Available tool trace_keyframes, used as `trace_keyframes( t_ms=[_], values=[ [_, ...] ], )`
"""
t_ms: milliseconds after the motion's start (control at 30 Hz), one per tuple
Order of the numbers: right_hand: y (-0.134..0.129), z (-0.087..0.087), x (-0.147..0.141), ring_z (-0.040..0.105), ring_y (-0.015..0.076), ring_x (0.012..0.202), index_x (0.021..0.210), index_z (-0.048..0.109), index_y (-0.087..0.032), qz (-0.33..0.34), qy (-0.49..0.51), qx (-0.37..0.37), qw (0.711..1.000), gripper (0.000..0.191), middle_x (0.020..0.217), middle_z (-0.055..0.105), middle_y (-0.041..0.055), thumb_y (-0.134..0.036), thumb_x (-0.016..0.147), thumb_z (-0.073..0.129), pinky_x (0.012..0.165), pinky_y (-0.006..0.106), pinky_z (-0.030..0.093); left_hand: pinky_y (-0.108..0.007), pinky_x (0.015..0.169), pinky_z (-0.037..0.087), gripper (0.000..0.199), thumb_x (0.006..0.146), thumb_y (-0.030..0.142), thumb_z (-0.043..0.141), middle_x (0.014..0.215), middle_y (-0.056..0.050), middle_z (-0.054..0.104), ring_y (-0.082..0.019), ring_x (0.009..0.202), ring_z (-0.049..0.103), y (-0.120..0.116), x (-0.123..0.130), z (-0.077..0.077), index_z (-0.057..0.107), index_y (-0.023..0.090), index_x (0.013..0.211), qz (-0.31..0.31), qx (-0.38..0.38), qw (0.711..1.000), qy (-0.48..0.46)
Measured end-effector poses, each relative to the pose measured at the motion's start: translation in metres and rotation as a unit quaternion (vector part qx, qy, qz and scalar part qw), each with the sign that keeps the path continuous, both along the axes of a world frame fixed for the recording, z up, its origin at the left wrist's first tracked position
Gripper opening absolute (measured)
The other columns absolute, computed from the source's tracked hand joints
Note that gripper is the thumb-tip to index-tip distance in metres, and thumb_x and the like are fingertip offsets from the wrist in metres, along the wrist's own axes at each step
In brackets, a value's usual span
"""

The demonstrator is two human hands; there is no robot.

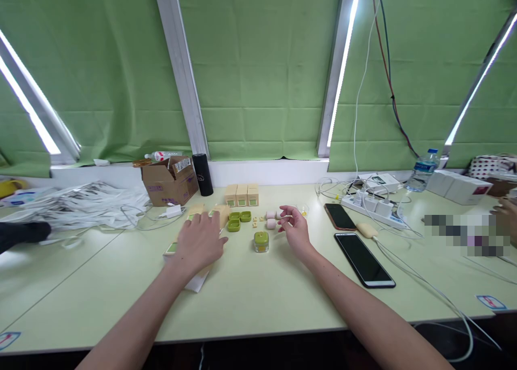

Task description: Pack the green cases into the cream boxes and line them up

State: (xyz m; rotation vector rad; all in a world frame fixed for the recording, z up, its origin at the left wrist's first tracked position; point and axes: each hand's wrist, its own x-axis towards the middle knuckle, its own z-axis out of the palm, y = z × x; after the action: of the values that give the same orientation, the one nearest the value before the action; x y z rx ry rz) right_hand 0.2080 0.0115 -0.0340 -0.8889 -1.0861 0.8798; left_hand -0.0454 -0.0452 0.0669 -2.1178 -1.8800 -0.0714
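Observation:
My left hand (202, 238) lies over several flat beige cartons (171, 248) with green labels, its fingers apart; it covers much of them. Near the pinkish cylinders (271, 224), my right hand (297, 230) is half curled, with thumb and fingers apart and nothing visible held. Between the hands stands a small clear square jar with a green lid (261, 242). Behind it lie green square lids (233, 225) and tiny yellowish pieces (255, 223). Clear round items (302, 210) sit just beyond my right hand, partly hidden.
Three small beige boxes (241, 195) stand behind the lids. Toward the back left are a cardboard box (169, 181), a black cylinder (202, 175) and white straps (84, 206). Two phones (363, 259) and a cabled power strip (377, 213) lie right. Another person's hand (507, 219) shows far right.

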Motion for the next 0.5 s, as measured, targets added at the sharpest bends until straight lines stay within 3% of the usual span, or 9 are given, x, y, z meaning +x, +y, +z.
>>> trace_keyframes(
  t_ms=[133,300,500],
  values=[
    [-0.001,0.001,-0.001,0.06,0.018,0.08,0.11,0.068,-0.023,0.001,-0.004,0.001,1.0,0.039,0.099,0.059,0.0031,-0.029,0.071,0.068,0.06,0.032,0.058,-0.05,0.093,0.048,0.064,0.094,0.051,0.054,0.121,-0.026,0.069,-0.044,0.117,0.063,-0.011,-0.02,-0.002,0.054,0.007,0.14,0.046,-0.013,0.998,0.04],
    [-0.002,0.001,-0.001,0.059,0.0176,0.079,0.109,0.069,-0.023,0.0,-0.013,-0.001,1.0,0.039,0.098,0.058,0.003,-0.029,0.07,0.069,0.06,0.032,0.059,-0.05,0.097,0.046,0.075,0.091,0.056,0.057,0.126,-0.028,0.068,-0.044,0.117,0.065,-0.018,-0.019,-0.014,0.051,0.006,0.147,0.06,-0.05,0.996,0.049],
    [-0.002,-0.001,-0.001,0.06,0.0184,0.081,0.11,0.068,-0.025,0.003,-0.019,0.009,1.0,0.036,0.1,0.059,0.0034,-0.029,0.074,0.068,0.061,0.032,0.059,-0.048,0.093,0.048,0.067,0.091,0.039,0.061,0.12,-0.026,0.069,-0.042,0.112,0.068,-0.025,-0.013,-0.02,0.05,0.004,0.147,0.056,-0.057,0.996,0.043]
  ],
)
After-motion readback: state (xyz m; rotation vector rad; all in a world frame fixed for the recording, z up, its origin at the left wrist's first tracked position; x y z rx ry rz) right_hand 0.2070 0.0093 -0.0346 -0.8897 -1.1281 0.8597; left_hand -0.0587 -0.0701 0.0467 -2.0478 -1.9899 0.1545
